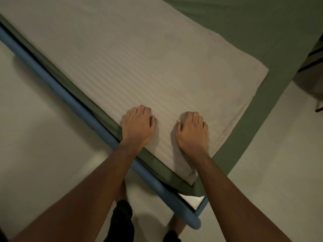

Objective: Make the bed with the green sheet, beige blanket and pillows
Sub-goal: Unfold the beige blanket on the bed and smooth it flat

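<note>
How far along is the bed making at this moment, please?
Done: the green sheet is spread over the bed, though a white corner shows uncovered. In hand: the beige blanket lies on part of the sheet, with the left hand and right hand resting near its edge. Left: placing the pillows; none are in view.

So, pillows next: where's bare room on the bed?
The green sheet strip right of the beige blanket is bare; so is the blanket's middle. Crowded: near corner, under left hand and right hand.
</note>
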